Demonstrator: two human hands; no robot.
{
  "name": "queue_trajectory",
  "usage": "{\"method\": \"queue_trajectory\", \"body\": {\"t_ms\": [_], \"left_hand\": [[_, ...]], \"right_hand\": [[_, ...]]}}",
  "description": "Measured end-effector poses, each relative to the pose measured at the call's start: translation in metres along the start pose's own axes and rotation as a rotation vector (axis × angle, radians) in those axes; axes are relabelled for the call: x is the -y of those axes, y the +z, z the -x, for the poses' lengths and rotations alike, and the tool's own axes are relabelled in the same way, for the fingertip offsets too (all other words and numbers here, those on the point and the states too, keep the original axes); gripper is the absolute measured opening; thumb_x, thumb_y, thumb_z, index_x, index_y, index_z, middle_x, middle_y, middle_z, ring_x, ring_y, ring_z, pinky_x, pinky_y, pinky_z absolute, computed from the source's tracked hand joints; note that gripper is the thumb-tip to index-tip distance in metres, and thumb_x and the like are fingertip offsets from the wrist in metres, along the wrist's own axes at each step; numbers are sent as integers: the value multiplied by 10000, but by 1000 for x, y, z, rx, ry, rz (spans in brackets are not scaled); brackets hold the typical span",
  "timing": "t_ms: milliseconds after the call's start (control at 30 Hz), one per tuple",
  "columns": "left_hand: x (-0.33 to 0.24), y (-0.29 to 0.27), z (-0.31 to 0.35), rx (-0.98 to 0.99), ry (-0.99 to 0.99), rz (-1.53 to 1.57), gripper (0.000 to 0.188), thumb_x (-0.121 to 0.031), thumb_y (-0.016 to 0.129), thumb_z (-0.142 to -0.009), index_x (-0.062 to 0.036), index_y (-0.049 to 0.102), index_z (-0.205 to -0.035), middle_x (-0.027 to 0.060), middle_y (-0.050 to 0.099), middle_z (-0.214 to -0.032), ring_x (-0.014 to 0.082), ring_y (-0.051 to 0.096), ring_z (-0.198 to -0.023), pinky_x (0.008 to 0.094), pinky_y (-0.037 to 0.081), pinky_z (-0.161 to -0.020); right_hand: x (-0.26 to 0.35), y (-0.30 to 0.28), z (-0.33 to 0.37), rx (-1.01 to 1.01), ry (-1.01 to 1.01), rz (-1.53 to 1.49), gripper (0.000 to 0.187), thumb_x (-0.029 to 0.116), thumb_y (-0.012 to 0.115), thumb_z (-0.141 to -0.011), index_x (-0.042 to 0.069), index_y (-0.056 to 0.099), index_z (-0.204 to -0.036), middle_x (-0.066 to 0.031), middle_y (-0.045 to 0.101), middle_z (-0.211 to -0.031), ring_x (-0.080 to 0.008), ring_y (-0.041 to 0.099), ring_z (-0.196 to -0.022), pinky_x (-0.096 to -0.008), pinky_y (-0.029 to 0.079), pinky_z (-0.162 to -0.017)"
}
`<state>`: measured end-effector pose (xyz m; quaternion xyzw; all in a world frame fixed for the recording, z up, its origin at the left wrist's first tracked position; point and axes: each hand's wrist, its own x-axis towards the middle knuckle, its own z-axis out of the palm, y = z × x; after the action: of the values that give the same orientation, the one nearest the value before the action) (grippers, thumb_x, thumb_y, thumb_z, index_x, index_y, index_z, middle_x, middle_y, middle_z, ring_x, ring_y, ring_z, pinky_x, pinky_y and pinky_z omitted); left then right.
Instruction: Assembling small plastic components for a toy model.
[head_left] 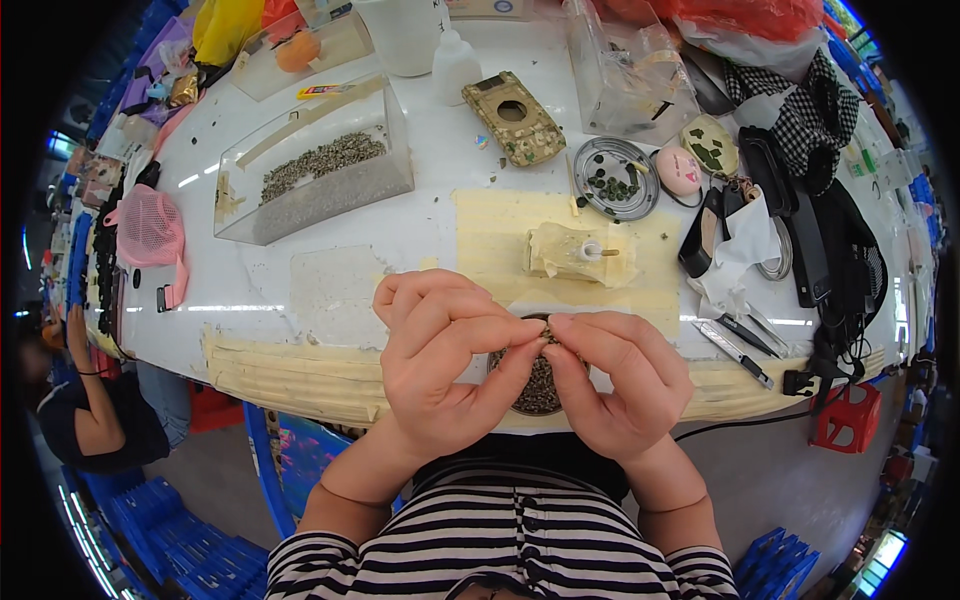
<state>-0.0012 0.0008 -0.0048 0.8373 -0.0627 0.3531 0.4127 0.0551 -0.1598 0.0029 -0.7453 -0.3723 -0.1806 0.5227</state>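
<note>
Above a round dish [538, 398] of small grey-brown pieces, my left hand [440, 365] and my right hand [625, 380] meet fingertip to fingertip. Thumb and forefinger are pinched on each hand, and whatever lies between them is too small to make out. The other fingers of my left hand are curled and raised. Just beyond my hands sits a block wrapped in yellowish tape [570, 252], with a short peg sticking out of it. A clear round tray [640, 203] with small dark green pieces lies farther off to the right.
A clear bin [335, 215] of small grey pieces stands at the left, near a pink mesh basket [150, 228]. A camouflage-patterned case [515, 118] lies at the back. A utility knife [735, 352] and tweezers [768, 325] rest at the right. Another person [95, 415] sits at far left.
</note>
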Motion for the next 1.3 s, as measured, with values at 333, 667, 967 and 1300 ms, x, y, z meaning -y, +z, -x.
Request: {"method": "queue_trajectory", "body": {"t_ms": [333,667,967,1300], "left_hand": [[-3,-2,-2,24,126,-117,271,-94,824,-667,-163,762,-922,-61,676,-908,173,569,-870,351,305,-840],[1,1,0,-9,0,-22,258,-68,835,-668,-139,749,-901,-43,665,-869,185,577,-873,349,317,-833],[0,-4,-2,47,77,-21,275,-81,833,-682,-149,764,-939,-48,670,-889,183,576,-873,348,322,-834],[2,1,1,-9,-4,-37,265,-65,828,-665,-132,754,-911,-38,656,-857,191,580,-871,353,325,-834]], "right_hand": [[-7,-7,4,116,452,-492,147,-12,762,-815,1,733,-959,-103,704,-856,-204,671,-704,-282,536,-651],[-1,0,2,29,-2,-30,275,8,820,-753,20,754,-1020,-122,713,-884,-217,686,-725,-285,544,-607],[-2,-10,4,142,691,-757,167,-24,773,-810,-18,739,-974,-113,720,-887,-172,693,-770,-261,543,-705],[0,0,0,24,-65,9,261,-7,817,-757,12,755,-1009,-118,726,-876,-217,704,-724,-281,552,-592]]}}
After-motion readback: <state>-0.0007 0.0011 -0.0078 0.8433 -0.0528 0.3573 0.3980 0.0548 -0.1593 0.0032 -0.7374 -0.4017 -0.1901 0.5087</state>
